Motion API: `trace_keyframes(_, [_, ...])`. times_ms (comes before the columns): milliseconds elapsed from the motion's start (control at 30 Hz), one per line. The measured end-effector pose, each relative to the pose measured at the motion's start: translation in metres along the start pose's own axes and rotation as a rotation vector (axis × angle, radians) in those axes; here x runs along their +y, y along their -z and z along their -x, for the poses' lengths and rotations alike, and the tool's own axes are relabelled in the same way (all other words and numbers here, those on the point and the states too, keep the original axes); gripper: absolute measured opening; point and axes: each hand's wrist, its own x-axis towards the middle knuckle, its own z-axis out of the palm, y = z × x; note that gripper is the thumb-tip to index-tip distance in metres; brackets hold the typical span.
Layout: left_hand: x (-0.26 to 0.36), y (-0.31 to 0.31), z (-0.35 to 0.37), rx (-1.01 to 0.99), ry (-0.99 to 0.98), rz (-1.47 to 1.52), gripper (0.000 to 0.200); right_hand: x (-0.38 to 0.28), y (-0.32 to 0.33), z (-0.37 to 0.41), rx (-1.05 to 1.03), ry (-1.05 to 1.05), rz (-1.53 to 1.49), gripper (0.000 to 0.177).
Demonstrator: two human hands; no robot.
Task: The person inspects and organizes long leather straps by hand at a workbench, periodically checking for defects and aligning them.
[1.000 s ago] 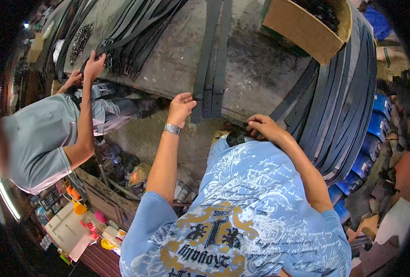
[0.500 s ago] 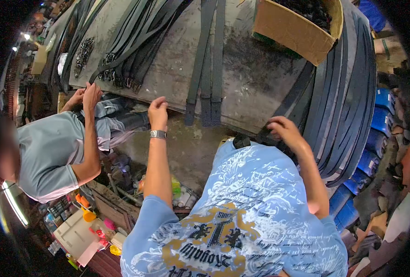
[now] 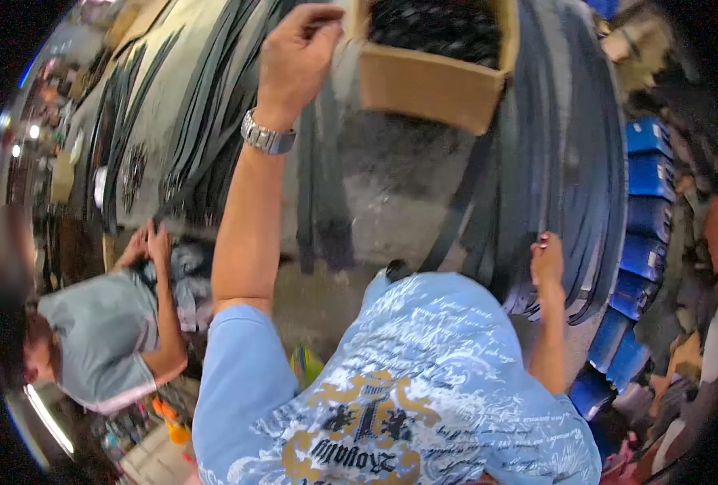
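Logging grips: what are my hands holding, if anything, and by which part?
Left hand: nothing visible. Right hand: by dark straps; any hold can't be told.

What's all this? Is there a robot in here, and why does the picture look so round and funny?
No robot: these are a person's own bare hands. The camera sits on their head, looking forward and down, so you see almost what they see. The left hand, just below a shiny watch on the wrist, is raised beside a cardboard box full of small dark things. The right hand is by the long dark straps on the table. The picture is blurry, so I can't tell whether either hand's fingers are holding anything. Those other hands on the left belong to somebody else.
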Motion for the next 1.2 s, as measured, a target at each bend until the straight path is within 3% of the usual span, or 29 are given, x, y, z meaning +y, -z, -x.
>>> trace_keyframes(100, [0.007, -0.061, -0.065, -0.365, -0.080, -0.207, 0.032, -0.013, -0.004, 0.007, 0.059, -0.021, 0.139, 0.027])
trace_keyframes(167, [-0.051, -0.110, -0.104, -0.538, -0.278, -0.481, 0.045, -0.014, -0.003, 0.008, 0.061, -0.039, 0.118, 0.028])
trace_keyframes(267, [-0.080, -0.159, -0.118, -0.664, -0.050, -0.750, 0.081, -0.011, -0.001, 0.008, 0.085, -0.055, -0.004, 0.031])
trace_keyframes(300, [-0.076, -0.172, -0.113, -0.718, 0.036, -0.908, 0.087, -0.011, 0.000, 0.012, 0.106, -0.034, 0.013, 0.031])
trace_keyframes(333, [-0.102, -0.185, -0.115, -0.775, 0.035, -0.882, 0.091, -0.013, 0.001, 0.013, 0.125, -0.018, 0.036, 0.032])
trace_keyframes(400, [-0.087, -0.185, -0.124, -0.833, 0.026, -0.989, 0.078, -0.013, 0.002, 0.013, 0.136, -0.024, 0.088, 0.034])
trace_keyframes(467, [-0.075, -0.181, -0.121, -0.905, -0.003, -1.077, 0.053, -0.014, -0.002, 0.012, 0.124, -0.064, 0.129, 0.036])
trace_keyframes(667, [-0.080, -0.177, -0.115, -0.961, -0.130, -0.954, 0.042, -0.037, 0.007, 0.018, 0.055, -0.089, -0.023, 0.049])
trace_keyframes(733, [-0.053, -0.175, -0.114, -0.949, -0.120, -0.981, 0.043, -0.036, 0.011, 0.017, 0.041, -0.101, -0.047, 0.054])
trace_keyframes(900, [-0.027, -0.161, -0.110, -0.764, -0.108, -0.881, 0.046, -0.024, 0.004, 0.010, 0.039, -0.125, -0.115, 0.059])
trace_keyframes(1067, [-0.039, -0.142, -0.104, -0.701, -0.087, -0.629, 0.046, -0.024, 0.010, 0.006, 0.043, -0.180, -0.207, 0.046])
trace_keyframes(1200, [-0.026, -0.137, -0.091, -0.655, 0.025, -0.622, 0.050, -0.013, 0.022, -0.001, 0.055, -0.260, -0.262, 0.035])
